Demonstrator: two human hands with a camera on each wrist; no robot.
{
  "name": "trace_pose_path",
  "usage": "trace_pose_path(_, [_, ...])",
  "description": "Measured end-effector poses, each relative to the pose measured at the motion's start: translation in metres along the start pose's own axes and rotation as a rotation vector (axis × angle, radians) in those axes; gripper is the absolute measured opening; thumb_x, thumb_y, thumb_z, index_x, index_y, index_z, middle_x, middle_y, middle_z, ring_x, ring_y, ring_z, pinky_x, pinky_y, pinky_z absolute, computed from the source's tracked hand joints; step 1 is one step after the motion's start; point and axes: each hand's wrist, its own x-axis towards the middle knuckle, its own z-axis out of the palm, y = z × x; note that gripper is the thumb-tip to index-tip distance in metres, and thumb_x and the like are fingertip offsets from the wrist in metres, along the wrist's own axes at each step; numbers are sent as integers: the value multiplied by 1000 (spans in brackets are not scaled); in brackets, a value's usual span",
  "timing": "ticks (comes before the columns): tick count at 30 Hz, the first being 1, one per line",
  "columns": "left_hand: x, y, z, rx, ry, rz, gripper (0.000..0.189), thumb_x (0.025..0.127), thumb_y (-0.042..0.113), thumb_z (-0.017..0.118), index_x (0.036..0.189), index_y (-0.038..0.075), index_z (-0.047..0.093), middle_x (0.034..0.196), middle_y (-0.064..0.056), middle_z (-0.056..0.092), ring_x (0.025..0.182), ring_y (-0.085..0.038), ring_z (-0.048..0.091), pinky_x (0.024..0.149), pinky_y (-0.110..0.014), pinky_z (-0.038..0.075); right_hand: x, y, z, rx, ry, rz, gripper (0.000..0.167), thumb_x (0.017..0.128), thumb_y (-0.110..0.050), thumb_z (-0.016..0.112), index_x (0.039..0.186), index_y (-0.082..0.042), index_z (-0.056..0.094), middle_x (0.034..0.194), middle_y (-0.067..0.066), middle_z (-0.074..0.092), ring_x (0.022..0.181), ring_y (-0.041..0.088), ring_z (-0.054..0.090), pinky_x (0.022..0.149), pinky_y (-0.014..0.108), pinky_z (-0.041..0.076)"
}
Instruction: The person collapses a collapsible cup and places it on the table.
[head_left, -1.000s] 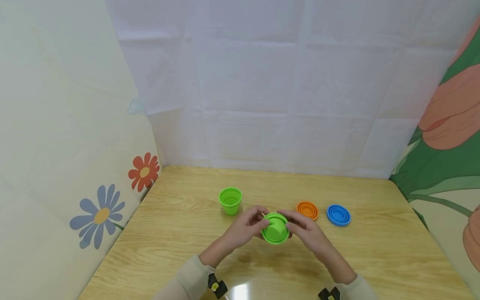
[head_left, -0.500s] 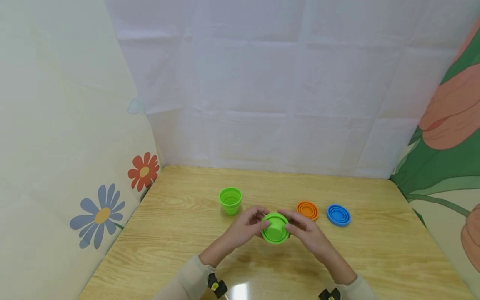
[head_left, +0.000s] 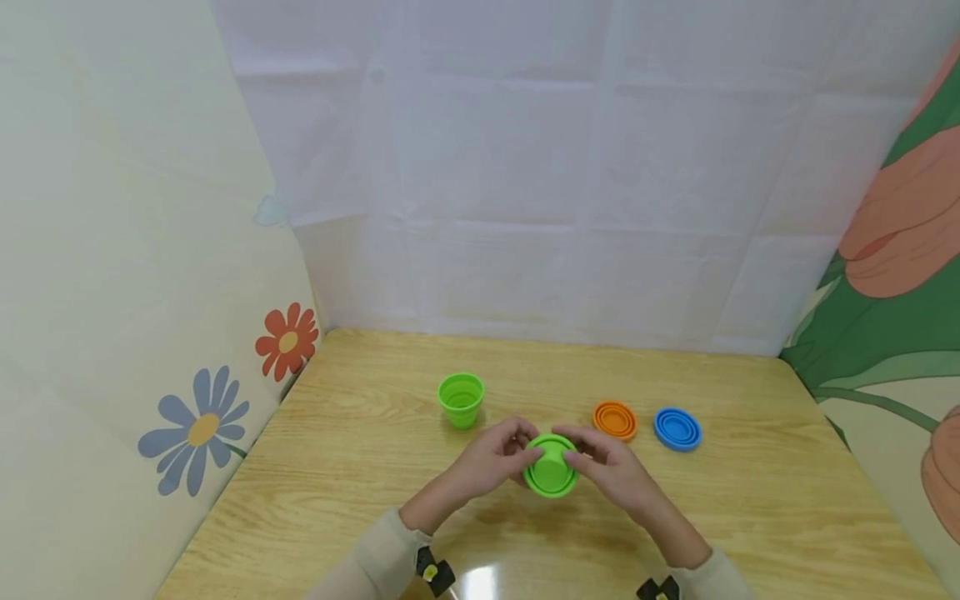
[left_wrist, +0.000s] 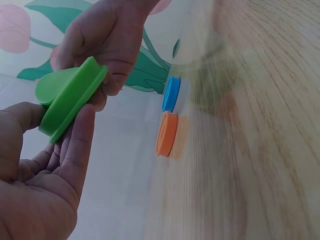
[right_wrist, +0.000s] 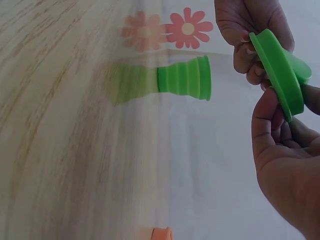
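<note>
Both hands hold a light green collapsible cup (head_left: 551,473) above the table, mostly flattened, with its rounded middle bulging out on the side facing the person. My left hand (head_left: 489,458) pinches its left edge, thumb on the near face and fingers behind. Opposite it, my right hand (head_left: 613,472) grips the right edge the same way. The wrist views show the held cup (left_wrist: 70,97) tilted, its rim pinched between fingers. Beyond the left hand, a second green collapsible cup (head_left: 461,402) stands extended and upright, mouth up.
An orange collapsed cup (head_left: 615,421) lies flat on the wooden table (head_left: 360,467) just beyond the right hand. To its right lies a blue collapsed cup (head_left: 677,430). A white cloth (head_left: 525,208) hangs along the table's far edge, and flower-printed sheets (head_left: 202,429) flank both sides.
Both hands and the held cup have come slightly nearer the person. The right thumb has shifted inward over the cup's bulge. The other cups have stayed in place.
</note>
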Motion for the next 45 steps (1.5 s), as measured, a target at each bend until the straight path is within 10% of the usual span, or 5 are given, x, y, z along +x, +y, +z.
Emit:
trace_pose_path(23, [1,0,1,140,-2,53,17,96,6,64,110,-1,58,90,-4,61,79,-13,59,65,-46,62,3,-2,9,-72,89,7,31,98,-7,65,128,3,64,117,20,67,103,14,63,88,24,56])
trace_pose_path(45, [-1,-2,-1,-19,-13,-17,23,103,9,56,121,-6,57,101,-11,64,83,-16,66,70,-33,63,3,0,6,85,47,160,42,104,-20,58,140,2,56,133,23,61,99,14,65,79,26,58])
